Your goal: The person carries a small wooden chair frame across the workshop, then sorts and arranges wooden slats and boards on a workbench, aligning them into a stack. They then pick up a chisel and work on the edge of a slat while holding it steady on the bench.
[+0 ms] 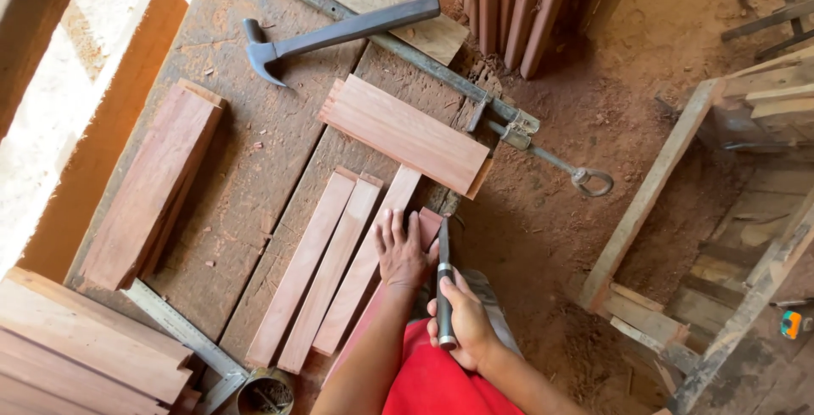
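The right hand grips a dark steel chisel, tip on a thin reddish wood strip. The left hand lies flat, pressing that strip on the old grey wooden bench. It looks like trimming; next needs a steady push. Beside the strip: three pale slats. Farther: one black claw hammer.

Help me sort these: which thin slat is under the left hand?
The rightmost slat of the three lying side by side; the left hand rests flat on it.
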